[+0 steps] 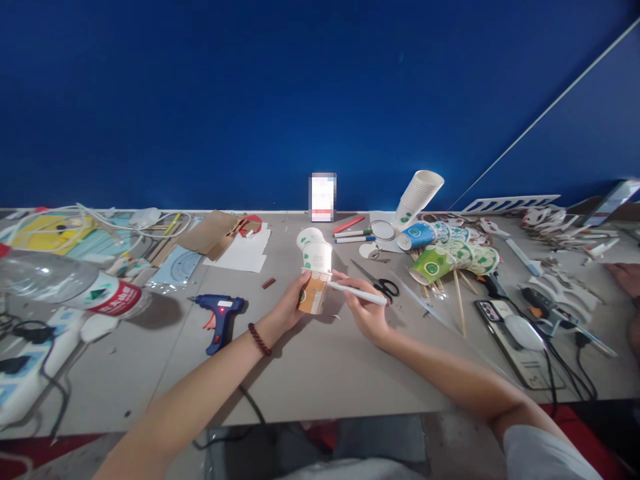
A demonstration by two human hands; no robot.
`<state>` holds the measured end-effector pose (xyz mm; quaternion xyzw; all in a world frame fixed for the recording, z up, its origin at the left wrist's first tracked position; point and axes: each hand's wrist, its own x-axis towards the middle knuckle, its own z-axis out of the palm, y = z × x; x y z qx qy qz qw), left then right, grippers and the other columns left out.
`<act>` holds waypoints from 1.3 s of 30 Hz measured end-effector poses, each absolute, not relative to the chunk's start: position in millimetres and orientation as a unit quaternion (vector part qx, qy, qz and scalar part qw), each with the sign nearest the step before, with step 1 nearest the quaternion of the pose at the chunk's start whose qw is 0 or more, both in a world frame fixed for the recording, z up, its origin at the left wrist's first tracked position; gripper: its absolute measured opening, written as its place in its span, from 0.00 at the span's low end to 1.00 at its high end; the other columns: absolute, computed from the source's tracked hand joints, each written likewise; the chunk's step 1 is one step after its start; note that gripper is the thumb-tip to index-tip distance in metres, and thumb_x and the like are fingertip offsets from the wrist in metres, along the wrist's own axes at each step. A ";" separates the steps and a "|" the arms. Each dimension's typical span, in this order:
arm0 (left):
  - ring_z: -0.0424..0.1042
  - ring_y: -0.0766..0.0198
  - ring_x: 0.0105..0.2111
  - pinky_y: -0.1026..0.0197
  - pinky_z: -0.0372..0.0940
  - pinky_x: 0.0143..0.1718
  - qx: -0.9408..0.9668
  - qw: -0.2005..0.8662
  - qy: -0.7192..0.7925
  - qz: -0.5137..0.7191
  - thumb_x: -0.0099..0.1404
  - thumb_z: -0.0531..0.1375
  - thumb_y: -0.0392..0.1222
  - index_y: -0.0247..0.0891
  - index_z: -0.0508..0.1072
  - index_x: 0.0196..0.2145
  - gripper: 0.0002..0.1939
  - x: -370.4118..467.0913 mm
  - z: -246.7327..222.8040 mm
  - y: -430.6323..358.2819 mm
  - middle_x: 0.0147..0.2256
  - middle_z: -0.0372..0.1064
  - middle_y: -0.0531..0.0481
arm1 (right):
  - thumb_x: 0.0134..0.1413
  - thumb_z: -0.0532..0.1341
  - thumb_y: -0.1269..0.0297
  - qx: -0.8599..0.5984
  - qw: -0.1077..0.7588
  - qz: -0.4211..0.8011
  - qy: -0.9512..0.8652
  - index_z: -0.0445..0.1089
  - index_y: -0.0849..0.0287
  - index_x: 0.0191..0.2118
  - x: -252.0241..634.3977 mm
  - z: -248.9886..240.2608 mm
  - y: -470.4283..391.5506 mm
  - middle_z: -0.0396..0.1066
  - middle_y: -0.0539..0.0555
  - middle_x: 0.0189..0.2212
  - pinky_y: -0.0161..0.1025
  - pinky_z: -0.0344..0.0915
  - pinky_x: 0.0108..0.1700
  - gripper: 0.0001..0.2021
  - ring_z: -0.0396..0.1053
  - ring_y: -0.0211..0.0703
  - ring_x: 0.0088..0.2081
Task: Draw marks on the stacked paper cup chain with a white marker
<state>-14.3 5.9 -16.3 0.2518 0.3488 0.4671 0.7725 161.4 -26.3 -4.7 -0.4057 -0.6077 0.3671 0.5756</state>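
In the middle of the view, my left hand (291, 301) grips an orange patterned paper cup (314, 293) from its left side. A white paper cup (317, 256) with green marks stands right behind the orange one, touching or joined to it; I cannot tell which. My right hand (364, 310) is closed round a white pen (363, 293), whose tip points left at the upper right side of the orange cup. Another white cup or lid (309, 237) shows just behind.
A blue glue gun (219, 320) lies left of my hands, a large water bottle (100, 291) farther left. Black scissors (386, 287), markers (354, 237), stacked cups (420, 193) and a green cup (433, 265) are at the right. A phone (515, 347) lies front right.
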 end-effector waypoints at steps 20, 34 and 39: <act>0.73 0.63 0.29 0.62 0.67 0.32 0.245 0.766 0.358 0.474 0.54 0.69 0.56 0.35 0.77 0.36 0.21 -13.5 -15.7 5.9 0.31 0.76 0.50 | 0.62 0.62 0.53 -0.394 0.576 0.372 -0.612 0.76 0.53 0.38 161.5 -9.0 -25.5 0.82 0.58 0.40 0.53 0.74 0.53 0.11 0.76 0.58 0.54; 0.74 0.61 0.30 0.60 0.66 0.34 0.267 0.772 0.341 0.465 0.59 0.67 0.56 0.35 0.78 0.37 0.20 -14.8 -15.3 5.8 0.32 0.77 0.47 | 0.64 0.60 0.57 -0.382 0.591 0.369 -0.607 0.75 0.52 0.41 161.9 -13.2 -24.3 0.83 0.56 0.36 0.53 0.73 0.54 0.08 0.76 0.56 0.54; 0.73 0.62 0.29 0.61 0.65 0.32 0.252 0.765 0.362 0.469 0.57 0.67 0.56 0.35 0.77 0.36 0.20 -14.4 -17.9 5.8 0.31 0.76 0.48 | 0.63 0.60 0.55 -0.384 0.574 0.368 -0.622 0.76 0.53 0.38 162.5 -10.2 -25.5 0.82 0.58 0.40 0.52 0.75 0.51 0.10 0.76 0.58 0.53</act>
